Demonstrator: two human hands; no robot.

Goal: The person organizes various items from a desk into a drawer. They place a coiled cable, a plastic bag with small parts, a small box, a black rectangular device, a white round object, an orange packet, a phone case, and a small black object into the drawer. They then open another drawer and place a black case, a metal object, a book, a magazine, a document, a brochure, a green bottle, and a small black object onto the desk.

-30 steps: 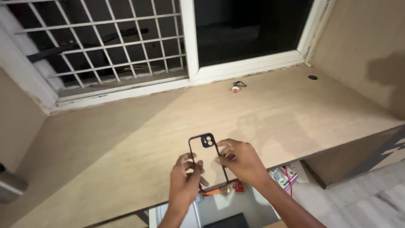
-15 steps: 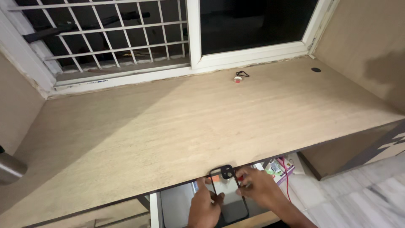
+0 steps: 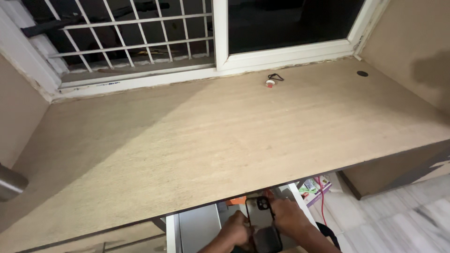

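A clear phone case with a black rim and black camera cut-out (image 3: 258, 213) is held low, below the front edge of the wooden desk (image 3: 225, 131) and over an open white drawer (image 3: 194, 229). My left hand (image 3: 236, 232) grips the case's left side. My right hand (image 3: 288, 218) holds its right edge near the top. A dark phone-like slab (image 3: 267, 240) shows at the lower part of the case; whether it sits inside the case I cannot tell.
A small red-and-white round object with a black loop (image 3: 271, 82) lies near the white window frame (image 3: 281, 58). A dark round hole (image 3: 362, 73) marks the desk's far right. Colourful packets and a red cable (image 3: 316, 187) lie under the desk. A barred window (image 3: 126, 37) is at left.
Both hands have carried the case from above the desk top down and towards me, past the front edge, over the open drawer. The camera has tilted with them.
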